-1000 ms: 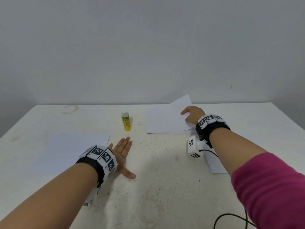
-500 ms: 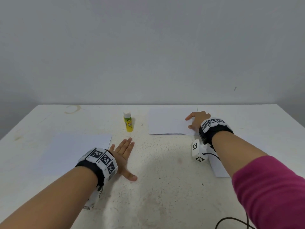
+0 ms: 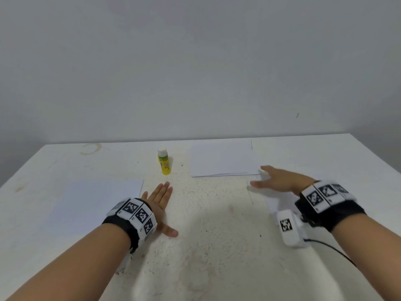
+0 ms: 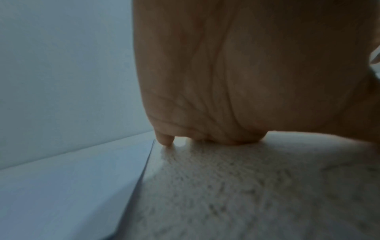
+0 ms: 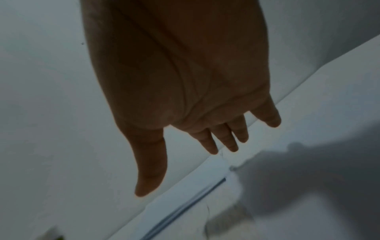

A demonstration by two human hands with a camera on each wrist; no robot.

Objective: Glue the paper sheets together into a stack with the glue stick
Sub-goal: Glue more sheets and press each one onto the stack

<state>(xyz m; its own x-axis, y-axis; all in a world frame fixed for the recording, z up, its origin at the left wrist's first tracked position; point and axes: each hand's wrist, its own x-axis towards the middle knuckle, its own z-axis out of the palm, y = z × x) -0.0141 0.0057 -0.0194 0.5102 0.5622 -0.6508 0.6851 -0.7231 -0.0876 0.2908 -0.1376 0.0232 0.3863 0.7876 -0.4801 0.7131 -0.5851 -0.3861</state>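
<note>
Since the earlier frames, the right hand [image 3: 280, 181] has left the top of the paper stack [image 3: 221, 159] and drawn back toward the near right corner of that stack; it now hovers with fingers spread and straight, holding nothing, its outline blurred in the head view. From the right wrist view the right hand [image 5: 185, 91] hangs above the stack's edge [image 5: 185, 207], fingers [image 5: 224, 138] extended and apart, casting a shadow on the desk. The left hand [image 3: 158, 205] lies palm down and flat on the desk [image 3: 206, 235], fingers straight and together, thumb out to the side, also holding nothing; its little finger lies just beside the right edge of a single paper sheet [image 3: 95, 200]. The left wrist view shows the left hand [image 4: 236, 73] pressed to the speckled surface near that sheet [image 4: 72, 194]. Between the two hands, farther back, the glue stick [image 3: 164, 161] stands upright and capped, white cap above a yellow body; its green label carries writing too small to read. Another sheet [image 3: 274, 203] lies partly under the right wrist. Both wrists wear bands with black-and-white markers.
</note>
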